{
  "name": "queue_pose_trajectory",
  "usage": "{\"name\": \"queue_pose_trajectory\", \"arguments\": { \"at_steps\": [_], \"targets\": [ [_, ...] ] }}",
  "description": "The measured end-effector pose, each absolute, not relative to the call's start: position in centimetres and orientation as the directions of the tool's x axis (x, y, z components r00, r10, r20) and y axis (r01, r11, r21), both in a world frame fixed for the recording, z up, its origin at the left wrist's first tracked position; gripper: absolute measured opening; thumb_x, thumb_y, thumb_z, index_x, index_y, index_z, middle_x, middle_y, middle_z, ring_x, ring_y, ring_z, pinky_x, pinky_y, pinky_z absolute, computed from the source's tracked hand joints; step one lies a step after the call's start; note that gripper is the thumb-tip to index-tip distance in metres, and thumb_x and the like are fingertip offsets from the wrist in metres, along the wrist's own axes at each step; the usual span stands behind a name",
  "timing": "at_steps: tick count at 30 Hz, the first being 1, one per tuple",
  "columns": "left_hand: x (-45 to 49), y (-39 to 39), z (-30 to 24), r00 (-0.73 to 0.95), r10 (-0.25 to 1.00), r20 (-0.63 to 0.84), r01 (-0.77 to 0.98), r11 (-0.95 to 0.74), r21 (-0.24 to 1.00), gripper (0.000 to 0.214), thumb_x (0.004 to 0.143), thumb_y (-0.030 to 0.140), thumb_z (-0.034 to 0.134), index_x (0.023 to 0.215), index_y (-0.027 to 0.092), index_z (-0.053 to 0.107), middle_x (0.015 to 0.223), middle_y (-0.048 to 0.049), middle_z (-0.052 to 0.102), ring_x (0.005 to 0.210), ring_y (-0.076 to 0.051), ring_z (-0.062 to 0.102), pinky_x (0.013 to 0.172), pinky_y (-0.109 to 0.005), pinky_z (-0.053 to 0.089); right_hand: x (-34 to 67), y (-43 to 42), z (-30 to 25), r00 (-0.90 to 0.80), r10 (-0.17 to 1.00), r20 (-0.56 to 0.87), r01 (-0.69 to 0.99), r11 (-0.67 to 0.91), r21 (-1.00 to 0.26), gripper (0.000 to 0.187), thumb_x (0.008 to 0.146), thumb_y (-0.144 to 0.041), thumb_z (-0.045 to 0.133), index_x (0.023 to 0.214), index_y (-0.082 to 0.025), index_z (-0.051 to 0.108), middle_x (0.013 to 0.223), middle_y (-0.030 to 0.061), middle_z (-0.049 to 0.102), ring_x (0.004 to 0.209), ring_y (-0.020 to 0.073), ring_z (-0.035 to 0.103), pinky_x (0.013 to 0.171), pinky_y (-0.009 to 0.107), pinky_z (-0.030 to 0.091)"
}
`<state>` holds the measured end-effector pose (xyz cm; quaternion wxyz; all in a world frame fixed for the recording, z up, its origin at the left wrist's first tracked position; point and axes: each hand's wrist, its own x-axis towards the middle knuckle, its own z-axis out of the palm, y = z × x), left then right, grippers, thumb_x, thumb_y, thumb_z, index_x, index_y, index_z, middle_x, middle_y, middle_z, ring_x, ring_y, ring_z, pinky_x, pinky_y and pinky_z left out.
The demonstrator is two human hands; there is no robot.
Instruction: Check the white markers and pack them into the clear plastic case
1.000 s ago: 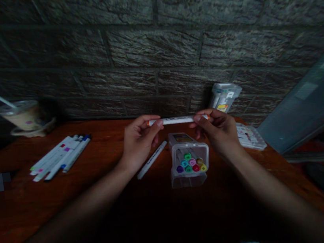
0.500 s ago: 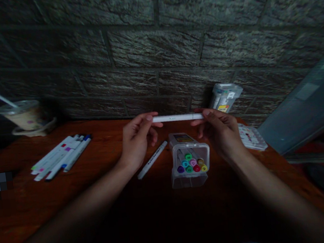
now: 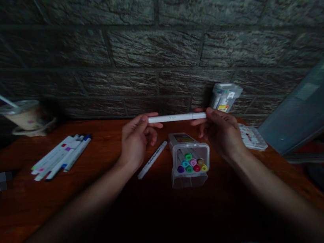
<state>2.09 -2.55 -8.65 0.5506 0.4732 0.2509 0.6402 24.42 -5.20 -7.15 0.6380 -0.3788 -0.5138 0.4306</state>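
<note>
A white marker is held level above the table, its cap seam toward the right. My left hand pinches its left end between thumb and fingers. The right end sits between the thumb and fingers of my right hand. Below them lies a clear plastic case with its mouth facing me, and inside are several markers showing round coloured ends. Left of the case, another white marker rests slantwise on the wooden table.
Several white markers lie in a bunch at the left. Behind them stands a plastic cup with a straw. At the right are an upright clear marker case and a flat clear box. A stone block wall backs the table.
Both hands' grips have shifted slightly outward along the held marker, so more of its barrel shows. The marker has also turned a little about its length. Everything on the table stays put.
</note>
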Motion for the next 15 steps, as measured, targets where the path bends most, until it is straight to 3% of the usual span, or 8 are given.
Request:
{"name": "queue_pose_trajectory", "arguments": {
  "at_steps": [15],
  "targets": [
    [2.22, -2.31, -8.82, 0.027, 0.937, 0.348, -0.429, -0.303, 0.851, 0.024, 0.093, 0.035, 0.069, 0.102, 0.014, 0.078, 0.078, -0.0074, 0.077, 0.042, -0.008, 0.051, 0.037, -0.021, 0.036, 24.29, -5.23, -7.21, 0.119, 0.931, 0.345, -0.144, 0.360, -0.922, 0.023, 0.088, -0.044, 0.076, 0.094, -0.022, 0.079, 0.085, 0.0056, 0.083, 0.045, 0.0098, 0.060, 0.038, 0.025, 0.040]
  ]
}}
